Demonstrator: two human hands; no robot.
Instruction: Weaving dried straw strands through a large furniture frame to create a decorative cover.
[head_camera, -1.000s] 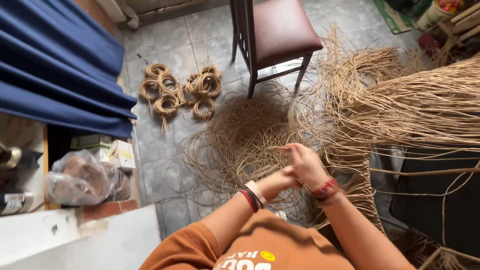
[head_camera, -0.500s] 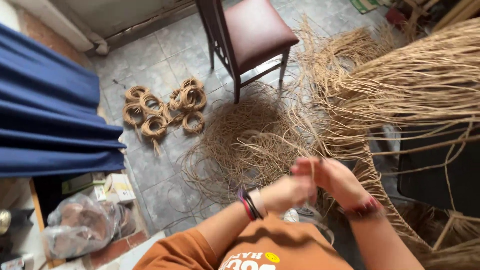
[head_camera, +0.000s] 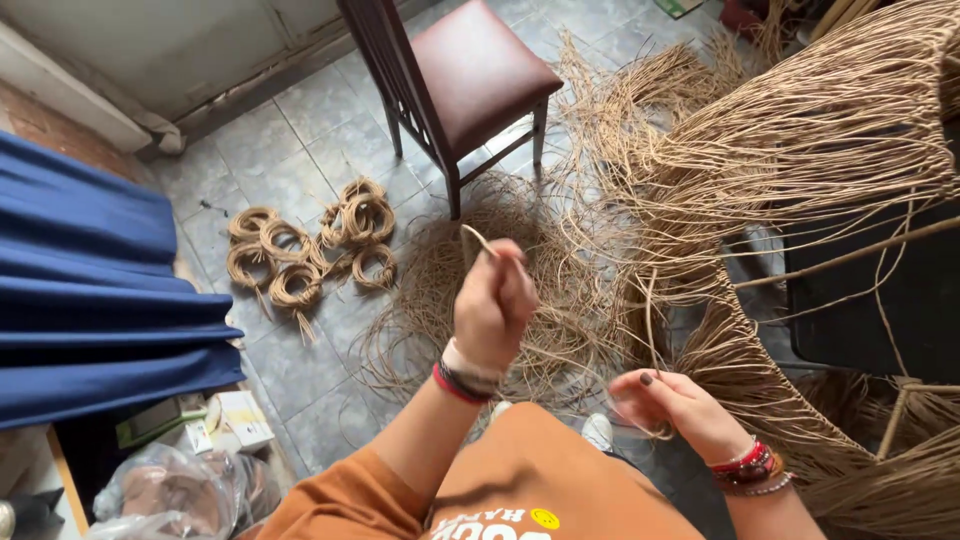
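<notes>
left hand (head_camera: 492, 300) grips one fibre strand (head_camera: 478, 240), right hand (head_camera: 672, 400) perhaps pinching it; seven coils (head_camera: 310, 245).

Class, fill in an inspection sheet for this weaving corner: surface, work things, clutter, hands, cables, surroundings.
Surface: grey tiled floor, strewn with fibre.
Work things: one thin strand pinched in the raised left hand; loose pile of strands beneath; hanging bundle of fibre at right.
Clutter: finished coils on the floor; plastic bags; small box.
Hands: right hand low, fingers curled, strand hard to make out.
Cables: nothing seen.
Surroundings: wooden chair; blue curtain.
</notes>
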